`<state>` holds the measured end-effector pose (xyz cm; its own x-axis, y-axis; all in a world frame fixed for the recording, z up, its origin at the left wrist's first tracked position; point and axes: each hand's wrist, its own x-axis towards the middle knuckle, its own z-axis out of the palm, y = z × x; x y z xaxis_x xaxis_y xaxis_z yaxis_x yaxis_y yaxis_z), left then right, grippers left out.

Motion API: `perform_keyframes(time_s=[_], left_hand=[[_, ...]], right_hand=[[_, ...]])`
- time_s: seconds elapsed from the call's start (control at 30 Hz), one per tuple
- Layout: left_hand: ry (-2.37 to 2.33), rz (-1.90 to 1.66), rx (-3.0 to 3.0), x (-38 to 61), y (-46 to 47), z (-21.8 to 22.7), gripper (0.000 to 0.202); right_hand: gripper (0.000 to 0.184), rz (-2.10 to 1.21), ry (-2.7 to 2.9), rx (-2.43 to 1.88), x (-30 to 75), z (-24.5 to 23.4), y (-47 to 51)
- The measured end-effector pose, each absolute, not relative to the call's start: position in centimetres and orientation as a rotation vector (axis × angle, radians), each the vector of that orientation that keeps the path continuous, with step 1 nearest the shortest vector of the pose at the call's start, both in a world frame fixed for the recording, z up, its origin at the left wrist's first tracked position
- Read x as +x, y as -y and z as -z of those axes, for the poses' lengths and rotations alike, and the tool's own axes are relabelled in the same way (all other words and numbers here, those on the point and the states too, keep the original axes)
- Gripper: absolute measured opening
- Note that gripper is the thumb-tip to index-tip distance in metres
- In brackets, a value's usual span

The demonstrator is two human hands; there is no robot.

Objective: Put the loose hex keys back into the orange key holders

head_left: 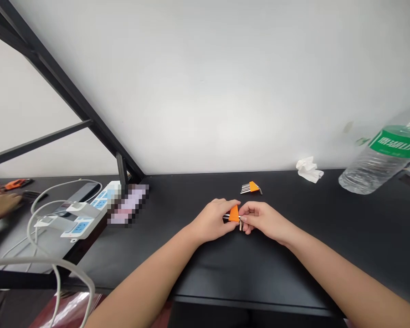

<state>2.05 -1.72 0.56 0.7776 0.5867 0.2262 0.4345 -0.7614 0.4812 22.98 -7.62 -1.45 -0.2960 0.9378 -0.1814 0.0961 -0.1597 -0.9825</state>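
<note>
My left hand (214, 220) and my right hand (259, 219) meet over the middle of the black table (294, 255). Between them is a small orange holder with metal hex keys (234, 214). The left hand's fingers are closed round the orange holder. My right hand pinches a thin metal key (240, 223) that sticks down from it. A second orange hex key set (251, 187) lies on the table just behind the hands, its silver keys fanned to the left.
A crumpled white tissue (308, 169) lies by the back wall. A clear water bottle with a green label (386, 152) leans at the far right. White power strips and cables (78, 217) sit at the left by a black metal frame (89, 123). Another person's hand (0, 206) rests at the far left.
</note>
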Motion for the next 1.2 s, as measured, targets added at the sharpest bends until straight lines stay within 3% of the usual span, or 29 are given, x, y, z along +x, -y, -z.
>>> perform_keyframes(time_s=[0.07,0.23,0.47,0.67,0.93,1.2], left_hand=[[-0.816,-0.49,2.568,2.0,1.7,-0.6,0.05],[-0.951,-0.457,2.558,1.7,1.2,-0.5,0.057],[-1.006,-0.489,2.467,1.4,0.6,0.0,0.056],[-0.995,-0.454,2.445,1.6,0.8,-0.1,0.054],[-0.961,-0.508,2.432,1.4,0.7,-0.1,0.051],[-0.909,-0.531,2.406,1.4,0.7,-0.2,0.049]], right_hand=[[0.014,-1.388,1.557,-1.314,23.3,1.0,7.7],[0.02,-0.566,1.967,-1.74,25.4,-0.3,8.0],[0.015,-0.409,2.2,-2.006,25.4,0.1,8.0],[0.02,-0.063,2.386,-2.072,24.3,0.2,8.5],[0.019,-0.043,2.328,-1.997,24.2,-0.5,8.6],[0.021,-0.314,2.209,-1.603,24.7,-0.9,8.7]])
